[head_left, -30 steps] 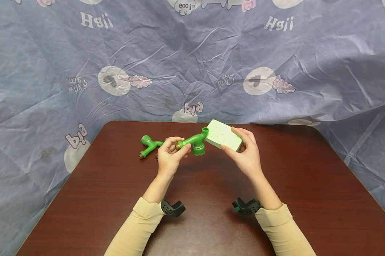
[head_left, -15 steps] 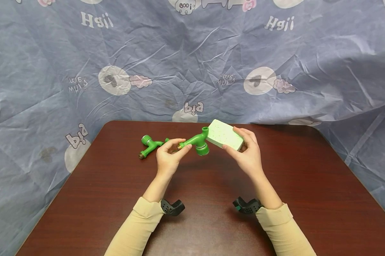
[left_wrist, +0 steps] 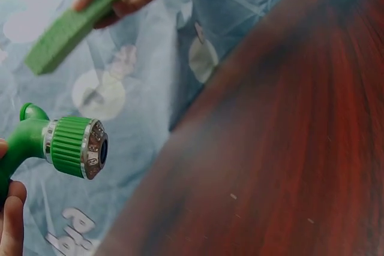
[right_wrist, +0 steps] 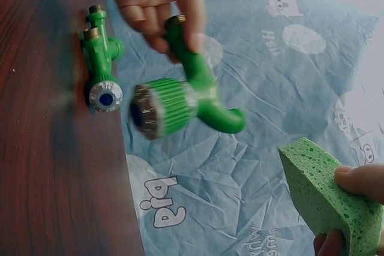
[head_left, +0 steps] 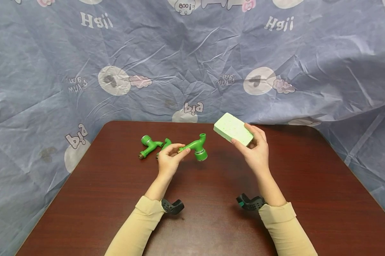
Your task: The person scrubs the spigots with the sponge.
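Green sponge [head_left: 233,128] and right hand [head_left: 257,153] have shifted up and to the right since half a second ago, when the sponge's edge met the tap's spout in the head view; a gap now parts them. Between the left fingers [head_left: 183,153], the green tap [head_left: 195,145] hangs a little lower than before.

The left hand [head_left: 167,163] pinches the tap near its brass threaded end, thumb on the near side. From those fingers the body runs rightward, its spout pointing up and its ribbed knob [right_wrist: 162,109] hanging below, above the bench [head_left: 208,220]. The right fingers grip the sponge by its right end, thumb on the lower edge, so its free end juts left of them, tilted, well apart from the tap.

Left of the left fingers, a second tap [head_left: 150,145] lies on the bench; just behind them lies a third tap [head_left: 166,145], partly hidden by the hand. Beyond both hands hangs a wrinkled blue printed cloth [head_left: 179,53]. Behind the fingers, each wrist wears a black band [head_left: 172,207] beside a pale yellow sleeve [head_left: 133,227].
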### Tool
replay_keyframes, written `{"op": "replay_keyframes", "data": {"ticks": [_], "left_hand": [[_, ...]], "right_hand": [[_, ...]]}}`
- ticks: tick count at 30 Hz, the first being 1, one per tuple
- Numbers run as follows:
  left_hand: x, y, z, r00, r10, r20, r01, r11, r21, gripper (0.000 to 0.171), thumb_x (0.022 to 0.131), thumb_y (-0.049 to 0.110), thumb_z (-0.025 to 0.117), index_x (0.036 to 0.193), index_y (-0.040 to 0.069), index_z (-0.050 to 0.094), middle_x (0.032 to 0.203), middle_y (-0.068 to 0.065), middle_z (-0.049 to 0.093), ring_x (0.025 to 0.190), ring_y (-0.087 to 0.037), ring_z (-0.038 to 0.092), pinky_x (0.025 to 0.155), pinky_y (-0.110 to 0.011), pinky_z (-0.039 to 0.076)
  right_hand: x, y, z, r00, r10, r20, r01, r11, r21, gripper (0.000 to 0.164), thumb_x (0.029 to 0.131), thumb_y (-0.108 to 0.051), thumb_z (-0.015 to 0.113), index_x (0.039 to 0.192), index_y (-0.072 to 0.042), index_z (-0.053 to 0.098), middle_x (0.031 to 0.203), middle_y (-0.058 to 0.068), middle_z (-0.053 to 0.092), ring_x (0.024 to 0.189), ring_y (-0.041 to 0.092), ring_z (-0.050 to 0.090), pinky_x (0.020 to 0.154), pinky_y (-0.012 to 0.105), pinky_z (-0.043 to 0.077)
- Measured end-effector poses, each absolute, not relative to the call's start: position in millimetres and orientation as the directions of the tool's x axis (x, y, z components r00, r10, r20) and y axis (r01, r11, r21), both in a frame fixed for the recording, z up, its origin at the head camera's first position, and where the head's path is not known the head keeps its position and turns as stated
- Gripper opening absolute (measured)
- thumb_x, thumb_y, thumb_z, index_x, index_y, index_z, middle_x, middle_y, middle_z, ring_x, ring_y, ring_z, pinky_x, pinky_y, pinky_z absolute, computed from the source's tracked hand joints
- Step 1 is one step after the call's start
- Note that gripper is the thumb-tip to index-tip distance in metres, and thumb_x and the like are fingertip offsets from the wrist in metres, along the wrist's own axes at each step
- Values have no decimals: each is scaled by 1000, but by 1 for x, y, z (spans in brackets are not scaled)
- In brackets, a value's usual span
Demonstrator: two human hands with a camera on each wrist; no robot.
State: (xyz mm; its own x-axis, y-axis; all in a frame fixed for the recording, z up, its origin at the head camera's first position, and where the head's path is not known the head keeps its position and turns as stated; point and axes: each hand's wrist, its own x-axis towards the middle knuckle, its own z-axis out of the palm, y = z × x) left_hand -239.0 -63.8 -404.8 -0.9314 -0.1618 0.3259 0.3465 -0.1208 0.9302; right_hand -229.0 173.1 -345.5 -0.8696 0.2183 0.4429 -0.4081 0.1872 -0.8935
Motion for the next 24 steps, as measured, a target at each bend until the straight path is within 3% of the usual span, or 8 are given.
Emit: {"op": "replay_keyframes", "data": {"ticks": [5,10,16,24], "left_hand": [[-250,-65,-428,-948,-177,265,293,-164,942,24,75,-6,74,97,-11,66,77,-8,65,60,-15,62,55,-25,53],[-266,-67,-461,-954,-182,240,268,-145,953,26,74,2,78,97,-7,68,80,-17,68,61,-11,63,53,-23,52],[-267,-69,-470,-968,-170,185,202,-85,976,33,75,5,78,102,-10,65,82,-14,70,63,-11,65,53,-24,53],[-269,-72,-475,-972,-170,164,175,-49,983,33,76,7,78,103,-7,66,84,-16,69,64,-14,65,53,-24,54]], "right_hand": [[-230,176,-346,-859,243,451,-414,189,-891,61,73,8,74,130,7,51,125,10,43,94,12,52,73,13,47],[-232,178,-347,-857,251,449,-410,197,-891,61,74,7,74,130,7,51,126,11,43,95,12,51,74,12,47],[-232,179,-348,-856,253,451,-411,197,-890,60,73,8,74,129,7,51,126,11,43,95,12,51,73,11,47],[-233,179,-348,-863,248,440,-398,204,-895,61,73,7,74,130,7,51,126,13,43,94,11,51,73,11,46]]}}
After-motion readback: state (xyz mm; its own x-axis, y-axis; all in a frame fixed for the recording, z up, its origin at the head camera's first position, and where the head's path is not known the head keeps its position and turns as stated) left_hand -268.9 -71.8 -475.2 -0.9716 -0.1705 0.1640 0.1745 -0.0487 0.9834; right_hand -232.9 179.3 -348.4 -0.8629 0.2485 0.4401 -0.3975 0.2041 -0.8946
